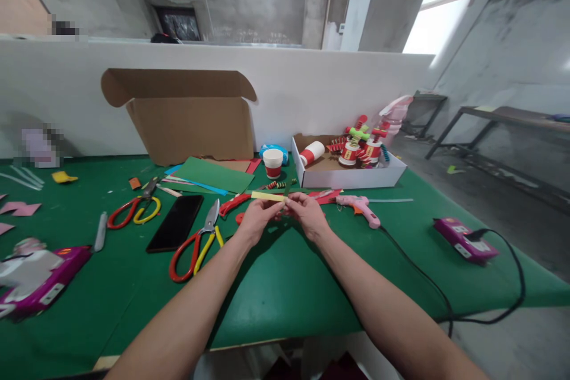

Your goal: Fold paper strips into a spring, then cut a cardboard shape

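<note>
Bare forearms (378, 294) come nearest in the head view, converging toward twelve o'clock. There the left hand (257, 219) and right hand (310, 217) meet, thumbs and fingers pinching a yellow strip (266, 196) that points to nine and a green strip (287, 189) rising to twelve. From them, a pink glue gun (364, 208) lies at three, scissors (196, 249) at eight, a white box (351, 179) at two.

Near-level yellow strip (267, 196), upright green strip (287, 189)
</note>
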Demonstrator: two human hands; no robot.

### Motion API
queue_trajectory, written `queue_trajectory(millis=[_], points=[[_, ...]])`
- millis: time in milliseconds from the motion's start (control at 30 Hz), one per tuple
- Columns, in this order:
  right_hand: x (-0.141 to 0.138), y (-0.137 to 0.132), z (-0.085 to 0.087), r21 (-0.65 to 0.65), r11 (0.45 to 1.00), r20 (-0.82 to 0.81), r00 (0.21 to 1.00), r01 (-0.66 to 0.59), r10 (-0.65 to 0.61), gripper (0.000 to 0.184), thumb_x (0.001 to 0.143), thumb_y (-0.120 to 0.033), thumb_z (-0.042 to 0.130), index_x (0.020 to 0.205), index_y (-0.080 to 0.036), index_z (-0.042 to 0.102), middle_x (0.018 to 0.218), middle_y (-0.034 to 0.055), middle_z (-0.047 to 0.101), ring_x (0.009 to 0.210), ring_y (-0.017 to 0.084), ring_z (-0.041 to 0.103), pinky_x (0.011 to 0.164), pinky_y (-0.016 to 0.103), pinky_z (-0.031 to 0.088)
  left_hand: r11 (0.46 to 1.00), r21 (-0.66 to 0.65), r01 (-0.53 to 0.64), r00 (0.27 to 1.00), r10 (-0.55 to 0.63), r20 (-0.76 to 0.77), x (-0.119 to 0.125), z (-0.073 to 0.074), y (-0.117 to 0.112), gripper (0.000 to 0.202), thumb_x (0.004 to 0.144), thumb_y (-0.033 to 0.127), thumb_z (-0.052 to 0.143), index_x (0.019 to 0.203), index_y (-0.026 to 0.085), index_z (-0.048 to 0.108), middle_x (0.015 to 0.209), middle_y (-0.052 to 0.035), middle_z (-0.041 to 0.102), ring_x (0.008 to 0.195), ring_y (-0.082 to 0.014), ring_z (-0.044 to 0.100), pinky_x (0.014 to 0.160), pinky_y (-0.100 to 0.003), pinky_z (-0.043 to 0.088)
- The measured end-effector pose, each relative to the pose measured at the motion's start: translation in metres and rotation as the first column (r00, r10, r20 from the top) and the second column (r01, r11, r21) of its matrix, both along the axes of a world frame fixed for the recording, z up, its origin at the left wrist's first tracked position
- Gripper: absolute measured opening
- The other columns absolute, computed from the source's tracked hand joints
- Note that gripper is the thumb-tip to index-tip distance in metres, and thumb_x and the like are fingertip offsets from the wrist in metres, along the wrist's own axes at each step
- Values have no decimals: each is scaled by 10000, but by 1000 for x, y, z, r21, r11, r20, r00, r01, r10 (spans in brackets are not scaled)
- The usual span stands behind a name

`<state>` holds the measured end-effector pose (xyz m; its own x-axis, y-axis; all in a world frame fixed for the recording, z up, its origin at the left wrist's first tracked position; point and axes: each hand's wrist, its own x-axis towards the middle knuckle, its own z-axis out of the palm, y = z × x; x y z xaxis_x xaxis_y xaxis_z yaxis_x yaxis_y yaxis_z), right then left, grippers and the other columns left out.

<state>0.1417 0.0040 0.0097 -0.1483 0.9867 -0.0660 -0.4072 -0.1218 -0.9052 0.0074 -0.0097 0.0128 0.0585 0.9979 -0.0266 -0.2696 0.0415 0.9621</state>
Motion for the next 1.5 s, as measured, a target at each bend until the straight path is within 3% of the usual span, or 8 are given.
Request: queue_trajectory(millis=[233,533,833,1233,1500], points=[[-1,-3,1,4,1000,46,999,-22,21,388,470,-368,875,717,-164,656,670,-26,660,586,90,595,654,256,520,995,37,-90,994,92,-65,-3,-5,4,360,535,390,810,740,124,680,635,-8,630,554,-101,518,566,-244,416],[0,-1,0,-24,999,49,999,-22,23,341,505,-349,866,699,-158,660,631,-16,653,565,93,592,636,251,514,991,39,-127,984,131,-120,-1,2,0,351,501,367,813,721,122,691,611,-6,636,546,-102,519,543,-234,413],[2,-1,2,-38,998,23,999,-40,41,351,473,-363,875,654,-160,652,600,-29,630,563,85,580,629,236,506,999,-16,-49,999,49,16,-1,-3,1,425,470,419,842,732,129,672,685,-29,649,559,-92,514,559,-236,419],[0,-2,1,10,1000,54,998,12,-13,392,483,-365,859,720,-189,601,607,-38,633,561,115,603,624,277,533,998,31,-50,994,53,-92,-1,-2,0,397,530,403,815,770,124,666,619,7,615,523,-89,501,528,-231,392],[1,-1,2,62,998,111,994,-1,-6,372,487,-386,845,658,-191,579,582,-42,611,559,131,612,608,287,544,998,-63,-11,997,15,70,-2,-1,0,472,466,385,866,781,127,627,710,-19,656,580,-109,580,566,-244,462]])
